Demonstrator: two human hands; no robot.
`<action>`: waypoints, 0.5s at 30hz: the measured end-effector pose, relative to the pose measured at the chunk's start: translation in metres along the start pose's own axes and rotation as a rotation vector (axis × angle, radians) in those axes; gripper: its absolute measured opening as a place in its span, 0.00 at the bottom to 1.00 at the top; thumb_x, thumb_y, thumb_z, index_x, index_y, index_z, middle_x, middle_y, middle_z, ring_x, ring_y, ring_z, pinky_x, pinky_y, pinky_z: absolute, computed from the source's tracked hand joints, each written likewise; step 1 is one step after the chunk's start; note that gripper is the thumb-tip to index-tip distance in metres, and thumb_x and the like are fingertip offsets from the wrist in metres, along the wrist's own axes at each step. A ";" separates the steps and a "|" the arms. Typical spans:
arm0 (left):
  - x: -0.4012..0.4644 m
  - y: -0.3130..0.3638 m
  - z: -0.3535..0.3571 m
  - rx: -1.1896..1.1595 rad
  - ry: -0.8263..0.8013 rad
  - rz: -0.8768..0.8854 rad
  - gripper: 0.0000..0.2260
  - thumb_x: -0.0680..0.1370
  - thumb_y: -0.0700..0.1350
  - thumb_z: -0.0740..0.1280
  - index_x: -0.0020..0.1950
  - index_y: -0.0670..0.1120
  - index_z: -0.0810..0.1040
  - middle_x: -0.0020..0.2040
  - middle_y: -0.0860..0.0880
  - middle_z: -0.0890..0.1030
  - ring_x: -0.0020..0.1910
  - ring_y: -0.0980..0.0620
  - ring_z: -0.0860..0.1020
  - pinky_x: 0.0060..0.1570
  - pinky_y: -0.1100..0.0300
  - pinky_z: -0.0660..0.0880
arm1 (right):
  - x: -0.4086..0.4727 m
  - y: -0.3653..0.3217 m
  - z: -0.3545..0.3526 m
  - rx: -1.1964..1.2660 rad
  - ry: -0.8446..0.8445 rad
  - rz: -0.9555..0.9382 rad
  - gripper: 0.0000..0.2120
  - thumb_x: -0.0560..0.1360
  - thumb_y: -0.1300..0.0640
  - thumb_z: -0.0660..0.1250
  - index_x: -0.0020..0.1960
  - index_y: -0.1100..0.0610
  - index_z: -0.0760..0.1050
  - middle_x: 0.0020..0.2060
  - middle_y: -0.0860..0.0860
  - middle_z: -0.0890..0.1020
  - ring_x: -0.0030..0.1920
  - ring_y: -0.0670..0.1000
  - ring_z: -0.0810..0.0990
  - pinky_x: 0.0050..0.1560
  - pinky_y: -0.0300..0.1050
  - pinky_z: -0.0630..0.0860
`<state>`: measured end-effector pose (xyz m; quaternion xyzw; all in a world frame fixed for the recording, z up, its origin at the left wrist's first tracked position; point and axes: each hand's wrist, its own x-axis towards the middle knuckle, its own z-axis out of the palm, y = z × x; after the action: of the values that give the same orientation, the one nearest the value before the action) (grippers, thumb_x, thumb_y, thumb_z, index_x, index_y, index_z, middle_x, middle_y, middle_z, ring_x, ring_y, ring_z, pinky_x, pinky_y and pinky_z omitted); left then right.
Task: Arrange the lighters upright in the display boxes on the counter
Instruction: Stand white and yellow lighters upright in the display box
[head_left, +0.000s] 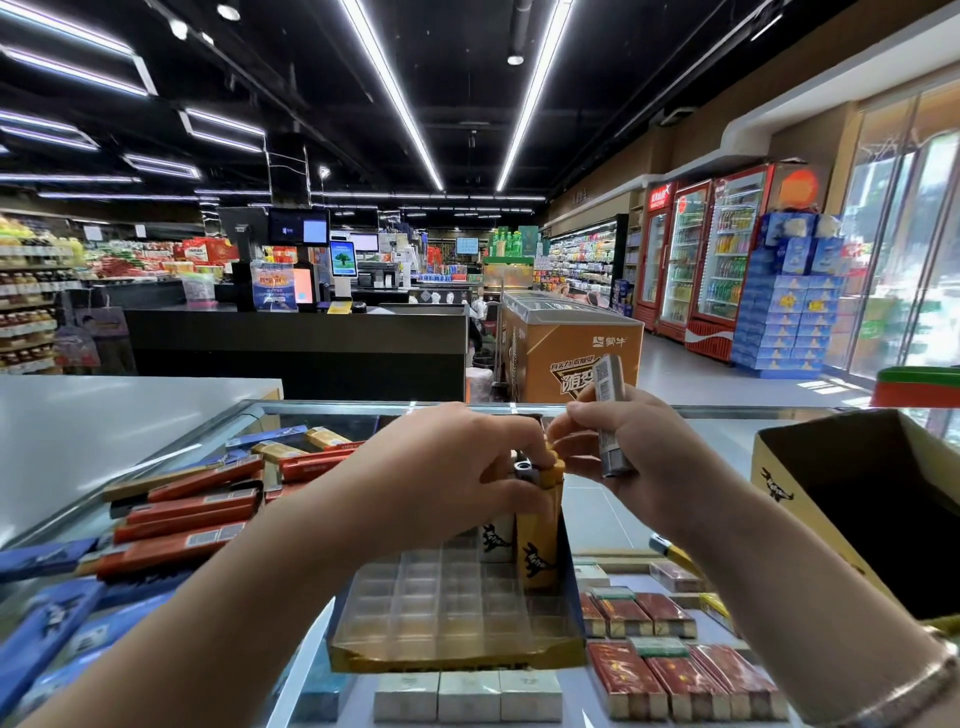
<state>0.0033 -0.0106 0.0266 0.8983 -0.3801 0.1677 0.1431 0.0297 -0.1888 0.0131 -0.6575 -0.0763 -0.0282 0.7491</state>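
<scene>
A: Progress check, quick. How far along was it?

B: Early. The display box (457, 618) sat lower centre on the glass counter (613, 514), and nearly all of its clear plastic slots were empty. Only a few lighters stood upright, all at the far right corner: a yellow lighter (537, 551) and a white lighter (493, 540) beside it, maybe one more behind, hard to tell.

A: What was left?

B: Plenty. A pile of loose lighters (192, 514), orange, blue and gold, lay flat at the left of the frame. A second open box (810, 499) at the right edge looked dark inside; couldn't tell what it held.

A: Left hand?

B: The left hand (457, 467) was over the standing lighters, fingers (524, 447) curled down and pinching the top of the yellow one, right at its metal cap. My guess: seating it into its slot.

A: Right hand?

B: The right hand (623, 457) held a grey lighter (609, 415) upright in the fist, barcode label showing, top poking above the knuckles. Its fingertips also reached toward the yellow lighter's top; touching or just beside, couldn't say.

A: Anything else?

B: Cigarette packs (675, 670) showed under the glass, lower right. A bracelet (904, 680) was on the right wrist.
</scene>
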 end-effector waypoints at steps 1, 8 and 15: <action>-0.001 -0.001 -0.001 -0.031 -0.014 -0.005 0.10 0.73 0.57 0.66 0.54 0.61 0.75 0.29 0.61 0.74 0.31 0.66 0.73 0.27 0.72 0.66 | 0.000 0.000 0.000 -0.006 -0.001 0.000 0.03 0.77 0.64 0.60 0.46 0.59 0.70 0.31 0.55 0.80 0.35 0.54 0.80 0.38 0.47 0.78; -0.002 0.006 -0.002 0.176 0.140 0.237 0.09 0.70 0.48 0.74 0.49 0.52 0.83 0.41 0.54 0.83 0.33 0.59 0.76 0.31 0.66 0.72 | 0.000 0.001 -0.001 -0.027 0.009 0.015 0.01 0.78 0.63 0.60 0.48 0.59 0.71 0.33 0.55 0.81 0.37 0.54 0.81 0.41 0.49 0.79; 0.000 0.002 0.000 -0.061 0.105 0.063 0.04 0.71 0.46 0.73 0.43 0.54 0.81 0.39 0.58 0.82 0.37 0.61 0.79 0.38 0.65 0.76 | -0.001 0.000 -0.001 -0.004 0.011 0.012 0.02 0.78 0.60 0.60 0.48 0.58 0.71 0.30 0.53 0.82 0.31 0.50 0.81 0.36 0.46 0.77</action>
<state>0.0024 -0.0118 0.0271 0.8710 -0.4051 0.2074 0.1848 0.0291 -0.1898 0.0133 -0.6592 -0.0682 -0.0276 0.7484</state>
